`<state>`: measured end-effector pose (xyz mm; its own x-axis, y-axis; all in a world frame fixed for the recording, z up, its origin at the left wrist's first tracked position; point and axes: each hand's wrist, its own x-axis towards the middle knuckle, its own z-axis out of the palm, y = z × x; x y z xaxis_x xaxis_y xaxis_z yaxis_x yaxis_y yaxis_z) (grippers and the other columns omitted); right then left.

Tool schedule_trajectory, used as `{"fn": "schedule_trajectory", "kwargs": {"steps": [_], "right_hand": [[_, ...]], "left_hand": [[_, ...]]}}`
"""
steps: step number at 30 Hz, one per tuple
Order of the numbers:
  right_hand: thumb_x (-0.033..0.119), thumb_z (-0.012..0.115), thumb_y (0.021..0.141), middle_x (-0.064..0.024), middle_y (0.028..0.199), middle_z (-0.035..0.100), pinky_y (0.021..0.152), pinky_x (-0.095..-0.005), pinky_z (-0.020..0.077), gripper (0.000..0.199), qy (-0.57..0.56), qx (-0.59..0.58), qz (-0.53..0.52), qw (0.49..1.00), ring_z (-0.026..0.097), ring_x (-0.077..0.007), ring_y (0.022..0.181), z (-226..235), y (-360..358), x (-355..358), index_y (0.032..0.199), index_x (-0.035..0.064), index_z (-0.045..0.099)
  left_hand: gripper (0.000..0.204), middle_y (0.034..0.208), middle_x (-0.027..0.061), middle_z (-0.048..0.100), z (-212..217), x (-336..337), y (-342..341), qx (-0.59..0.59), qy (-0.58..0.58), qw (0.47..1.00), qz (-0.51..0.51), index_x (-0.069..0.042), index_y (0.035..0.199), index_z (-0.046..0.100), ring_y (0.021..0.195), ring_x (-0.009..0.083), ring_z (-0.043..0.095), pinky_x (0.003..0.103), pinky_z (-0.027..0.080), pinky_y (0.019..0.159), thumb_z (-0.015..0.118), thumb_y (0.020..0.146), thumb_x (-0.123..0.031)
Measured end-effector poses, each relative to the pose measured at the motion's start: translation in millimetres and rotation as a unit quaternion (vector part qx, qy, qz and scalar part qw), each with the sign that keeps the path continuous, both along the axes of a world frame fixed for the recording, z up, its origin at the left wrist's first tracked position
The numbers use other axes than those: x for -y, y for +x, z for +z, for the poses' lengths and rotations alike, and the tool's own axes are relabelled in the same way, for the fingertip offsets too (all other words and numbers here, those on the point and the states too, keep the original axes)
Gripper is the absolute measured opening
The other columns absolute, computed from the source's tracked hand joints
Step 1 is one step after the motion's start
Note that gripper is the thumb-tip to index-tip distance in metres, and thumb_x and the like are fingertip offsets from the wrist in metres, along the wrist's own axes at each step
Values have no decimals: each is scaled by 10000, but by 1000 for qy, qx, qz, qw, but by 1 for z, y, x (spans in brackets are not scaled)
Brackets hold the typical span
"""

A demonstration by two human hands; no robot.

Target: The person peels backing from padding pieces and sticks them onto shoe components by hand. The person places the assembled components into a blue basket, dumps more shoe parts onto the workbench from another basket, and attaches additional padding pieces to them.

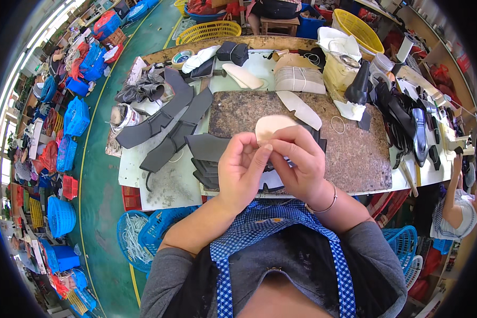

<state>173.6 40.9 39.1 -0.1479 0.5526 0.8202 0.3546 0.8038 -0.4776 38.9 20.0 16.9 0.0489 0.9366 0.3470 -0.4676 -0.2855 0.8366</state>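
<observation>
Pinching the near edge of a cream, round-ended insole-like piece (273,125), the left hand (242,168) and right hand (301,161) come together, their fingertips meeting; the overlapping fingers hide their exact grip. The piece is held up above a worn, speckled brown board (355,159) on the worktable. Just beyond it, a notched pale piece (300,108) lies on the board. Stacked dark grey cut pieces (204,153) sit beside the left hand, while glossy black shoes (420,135) stand farther right.
</observation>
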Motion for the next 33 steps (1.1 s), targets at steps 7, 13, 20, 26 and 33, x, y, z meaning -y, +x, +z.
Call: {"fn": "schedule_trajectory", "kwargs": {"steps": [7, 13, 20, 26, 33], "right_hand": [[-17, 703, 724, -113, 873, 681, 647, -347, 543, 179, -65, 50, 34, 996, 665, -266, 730, 9, 13, -6, 898, 26, 694], [-2, 678, 688, -104, 840, 682, 636, -346, 550, 163, 12, 52, 22, 998, 665, -273, 703, 10, -3, 2, 845, 37, 660], [32, 535, 905, -97, 864, 654, 688, -265, 534, 91, -420, -334, 156, 829, 639, -130, 772, -12, -2, 3, 958, -32, 572], [125, 417, 936, -121, 950, 652, 791, -354, 518, 232, -615, -562, 341, 435, 650, -226, 863, -48, 40, -10, 1013, -30, 571], [207, 691, 837, -119, 932, 624, 749, -302, 512, 292, -581, 300, 217, 724, 623, -173, 831, -15, 123, 9, 1000, 5, 557]], "left_hand": [[121, 961, 94, 663, -6, 3, -8, -140, -11, 986, 92, 59, 1027, 613, 841, 128, 634, 244, 504, 751, 571, 921, 19], [114, 888, 109, 643, 3, 9, -12, -367, 159, 882, 249, 47, 1008, 604, 775, 136, 589, 233, 463, 696, 524, 927, 35], [35, 827, 154, 606, -1, -4, -14, -368, 218, 886, 182, 13, 901, 524, 718, 219, 608, 306, 482, 646, 511, 895, 45], [171, 822, 102, 607, -2, -6, -35, 132, -195, 943, -236, -7, 839, 524, 789, 206, 627, 299, 530, 704, 416, 946, -87], [177, 647, 18, 461, 2, -17, -59, 386, -164, 886, -199, -45, 759, 458, 590, 132, 504, 284, 446, 510, 421, 898, -149]]}}
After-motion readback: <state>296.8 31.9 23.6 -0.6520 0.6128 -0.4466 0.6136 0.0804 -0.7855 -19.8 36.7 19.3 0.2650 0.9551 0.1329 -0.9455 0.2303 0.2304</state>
